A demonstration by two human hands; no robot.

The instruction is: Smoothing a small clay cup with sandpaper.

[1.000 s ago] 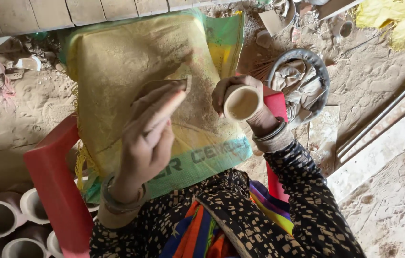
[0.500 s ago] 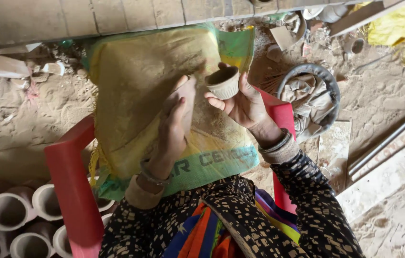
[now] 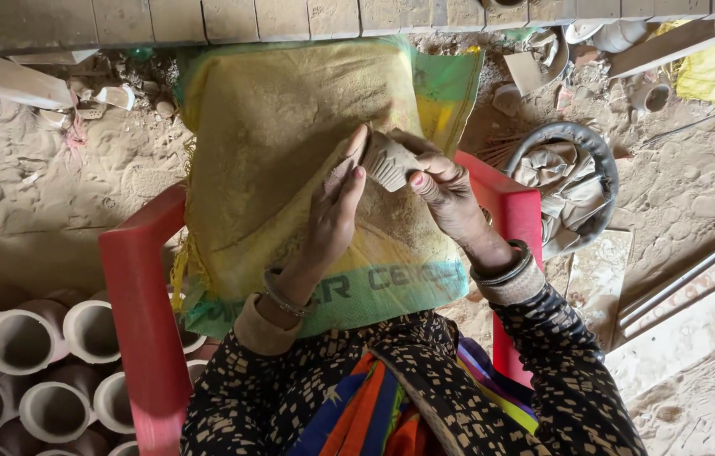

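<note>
Mid-shaping of a small clay cup [image 3: 390, 160], gripped by the right hand [image 3: 450, 198] over the middle of a yellow sack [image 3: 290, 127] draped across the lap; left hand [image 3: 334, 211] open, fingertips pressing its side. Grey-brown, ridged, tipped sideways. Next, probably a careful turn under light pressure.

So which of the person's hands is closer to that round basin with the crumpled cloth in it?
The right hand. It holds the small clay cup just left of the basin in the view; the left hand touches the cup from the far side, farther away.
</note>
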